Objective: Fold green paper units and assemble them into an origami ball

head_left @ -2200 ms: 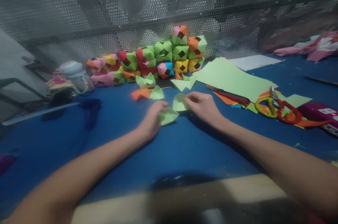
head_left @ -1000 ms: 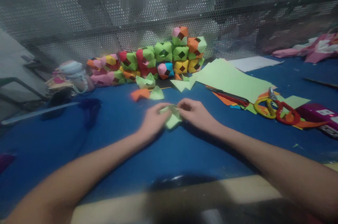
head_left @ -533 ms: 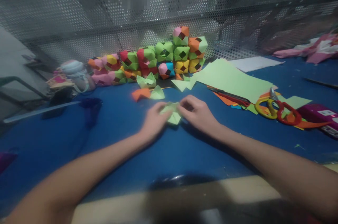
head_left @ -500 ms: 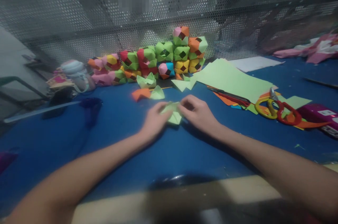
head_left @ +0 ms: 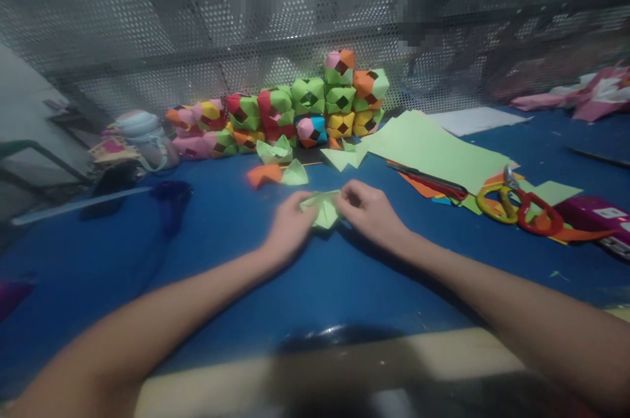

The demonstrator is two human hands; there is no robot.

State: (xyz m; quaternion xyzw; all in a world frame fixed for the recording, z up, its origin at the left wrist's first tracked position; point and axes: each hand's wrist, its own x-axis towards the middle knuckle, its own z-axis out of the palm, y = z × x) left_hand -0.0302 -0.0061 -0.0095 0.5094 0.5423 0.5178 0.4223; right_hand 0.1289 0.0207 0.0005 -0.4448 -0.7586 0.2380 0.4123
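A light green folded paper piece (head_left: 325, 211) is held just above the blue tabletop, between my two hands. My left hand (head_left: 291, 220) grips its left side, the thumb lying over the front. At its upper right edge, my right hand (head_left: 368, 208) pinches the paper between thumb and curled fingers. Beyond my hands lie other folded pieces: a green one (head_left: 295, 172), an orange one (head_left: 264, 176), and a larger pointed green one (head_left: 275, 150). Another green folded piece (head_left: 343, 156) rests farther right.
Stacked coloured paper cubes (head_left: 309, 96) line the back, before a perforated metal panel (head_left: 295, 4). To the right are green paper sheets (head_left: 433, 149), scissors (head_left: 539, 211) with red and yellow handles, and a purple box (head_left: 600, 218). A pale bottle (head_left: 140, 129) stands left.
The folded green paper has tilted slightly and its front point sits a little higher. Both hands keep hold of it, and the right fingers have shifted slightly.
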